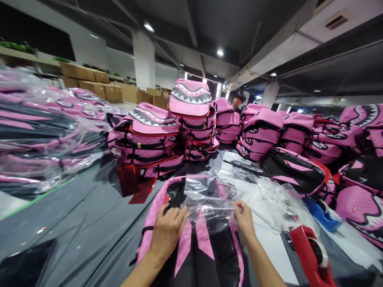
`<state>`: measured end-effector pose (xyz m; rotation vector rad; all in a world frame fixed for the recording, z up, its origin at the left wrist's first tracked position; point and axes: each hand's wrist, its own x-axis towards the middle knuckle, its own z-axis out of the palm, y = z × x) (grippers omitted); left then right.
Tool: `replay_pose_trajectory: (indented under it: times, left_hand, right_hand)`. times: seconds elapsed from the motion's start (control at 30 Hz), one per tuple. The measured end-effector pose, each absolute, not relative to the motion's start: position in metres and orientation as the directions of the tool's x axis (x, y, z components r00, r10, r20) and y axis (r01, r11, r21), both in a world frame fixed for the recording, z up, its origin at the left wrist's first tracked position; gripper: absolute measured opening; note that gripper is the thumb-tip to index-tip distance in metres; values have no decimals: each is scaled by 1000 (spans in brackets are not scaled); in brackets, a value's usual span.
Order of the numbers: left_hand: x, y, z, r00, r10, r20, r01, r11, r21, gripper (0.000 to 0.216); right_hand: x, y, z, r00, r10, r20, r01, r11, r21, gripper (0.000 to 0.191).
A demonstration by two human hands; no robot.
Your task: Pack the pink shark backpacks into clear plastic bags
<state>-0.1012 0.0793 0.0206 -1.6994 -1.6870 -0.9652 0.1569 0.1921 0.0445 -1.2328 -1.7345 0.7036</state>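
Observation:
A pink and black backpack (206, 251) lies in front of me on the grey-covered table, its black side with two pink stripes facing up. Over its upper part a clear plastic bag (209, 203) is stretched between my hands. My left hand (169, 227) has its fingers curled at the bag's left edge, against the backpack. On the other side, my right hand (243, 217) pinches the bag's right edge between thumb and fingers. The plastic is see-through, and the backpack's top shows dimly behind it.
Stacked pink backpacks (193, 99) stand behind, with plastic-wrapped ones (38, 135) at left. Red cards (128, 179) lie near the stacks. A red tape dispenser (312, 255), a blue tape dispenser (323, 215) and loose clear plastic (275, 199) are at right. A person's head (239, 99) shows far back.

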Motion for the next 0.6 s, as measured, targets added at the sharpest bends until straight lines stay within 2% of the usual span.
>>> replay_pose_trajectory:
  times: [0.07,0.17,0.23,0.3,0.37,0.43,0.47,0.53,0.6]
  left_hand:
    - [-104,80,29,0,607,794,995,-77,59,40]
    - [-115,68,46,-60,438,897,994,-53,93,32]
    - [-120,54,52,-40,370,928,993,-91,79,29]
    - [-121,42,48,-2,387,922,990,-128,56,43]
    - [-123,34,34,-3,421,907,990,-124,61,57]
    - [-129,28,16,-47,443,895,992,-87,96,64]
    - [-133,26,7,-80,446,891,991,-60,119,67]
    - [-141,19,-5,-145,456,878,986,-3,165,70]
    - [-143,10,-10,-189,482,856,980,39,194,71]
  right_hand:
    - [162,176,36,-173,916,362,454,401,-796,29]
    - [176,162,42,-341,851,399,646,520,-559,14]
    - [191,163,54,-304,849,432,740,496,-454,10]
    - [205,166,63,-210,885,415,743,420,-520,16]
    - [214,163,62,-184,945,272,626,326,-708,26]
    - [219,151,50,-275,954,119,464,240,-853,29]
    - [221,143,42,-361,929,77,413,234,-880,26]
    - [230,128,29,-510,858,55,424,306,-853,14]
    - [246,119,23,-523,850,64,552,395,-734,6]
